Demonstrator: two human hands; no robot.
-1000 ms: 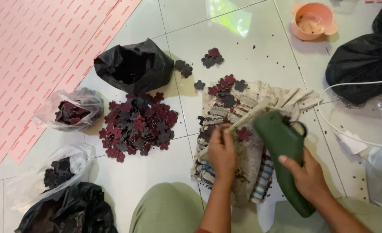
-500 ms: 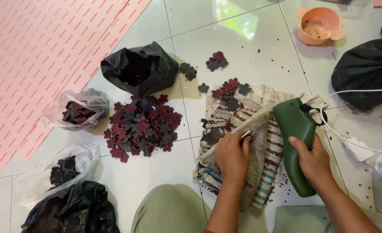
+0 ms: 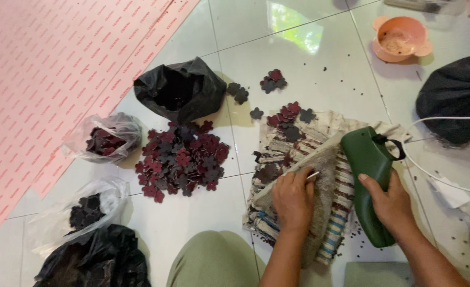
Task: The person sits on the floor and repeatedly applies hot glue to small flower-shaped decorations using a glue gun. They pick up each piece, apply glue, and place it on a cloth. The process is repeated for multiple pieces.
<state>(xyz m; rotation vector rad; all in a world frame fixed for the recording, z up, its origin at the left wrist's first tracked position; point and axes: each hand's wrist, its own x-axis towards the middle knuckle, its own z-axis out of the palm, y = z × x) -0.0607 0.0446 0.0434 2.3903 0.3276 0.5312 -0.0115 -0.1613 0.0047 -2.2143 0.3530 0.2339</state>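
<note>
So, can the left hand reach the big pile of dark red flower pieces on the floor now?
Probably yes. The left hand rests on the striped cloth, and the pile lies just beside it on bare tile, with nothing between them.

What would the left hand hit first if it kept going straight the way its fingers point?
Probably the thin metal pin at the fingertips of the left hand, then the grey board and the green tool beyond it. Depth is hard to judge.

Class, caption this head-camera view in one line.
Left hand presses a board; right hand grips a green tool.
</note>
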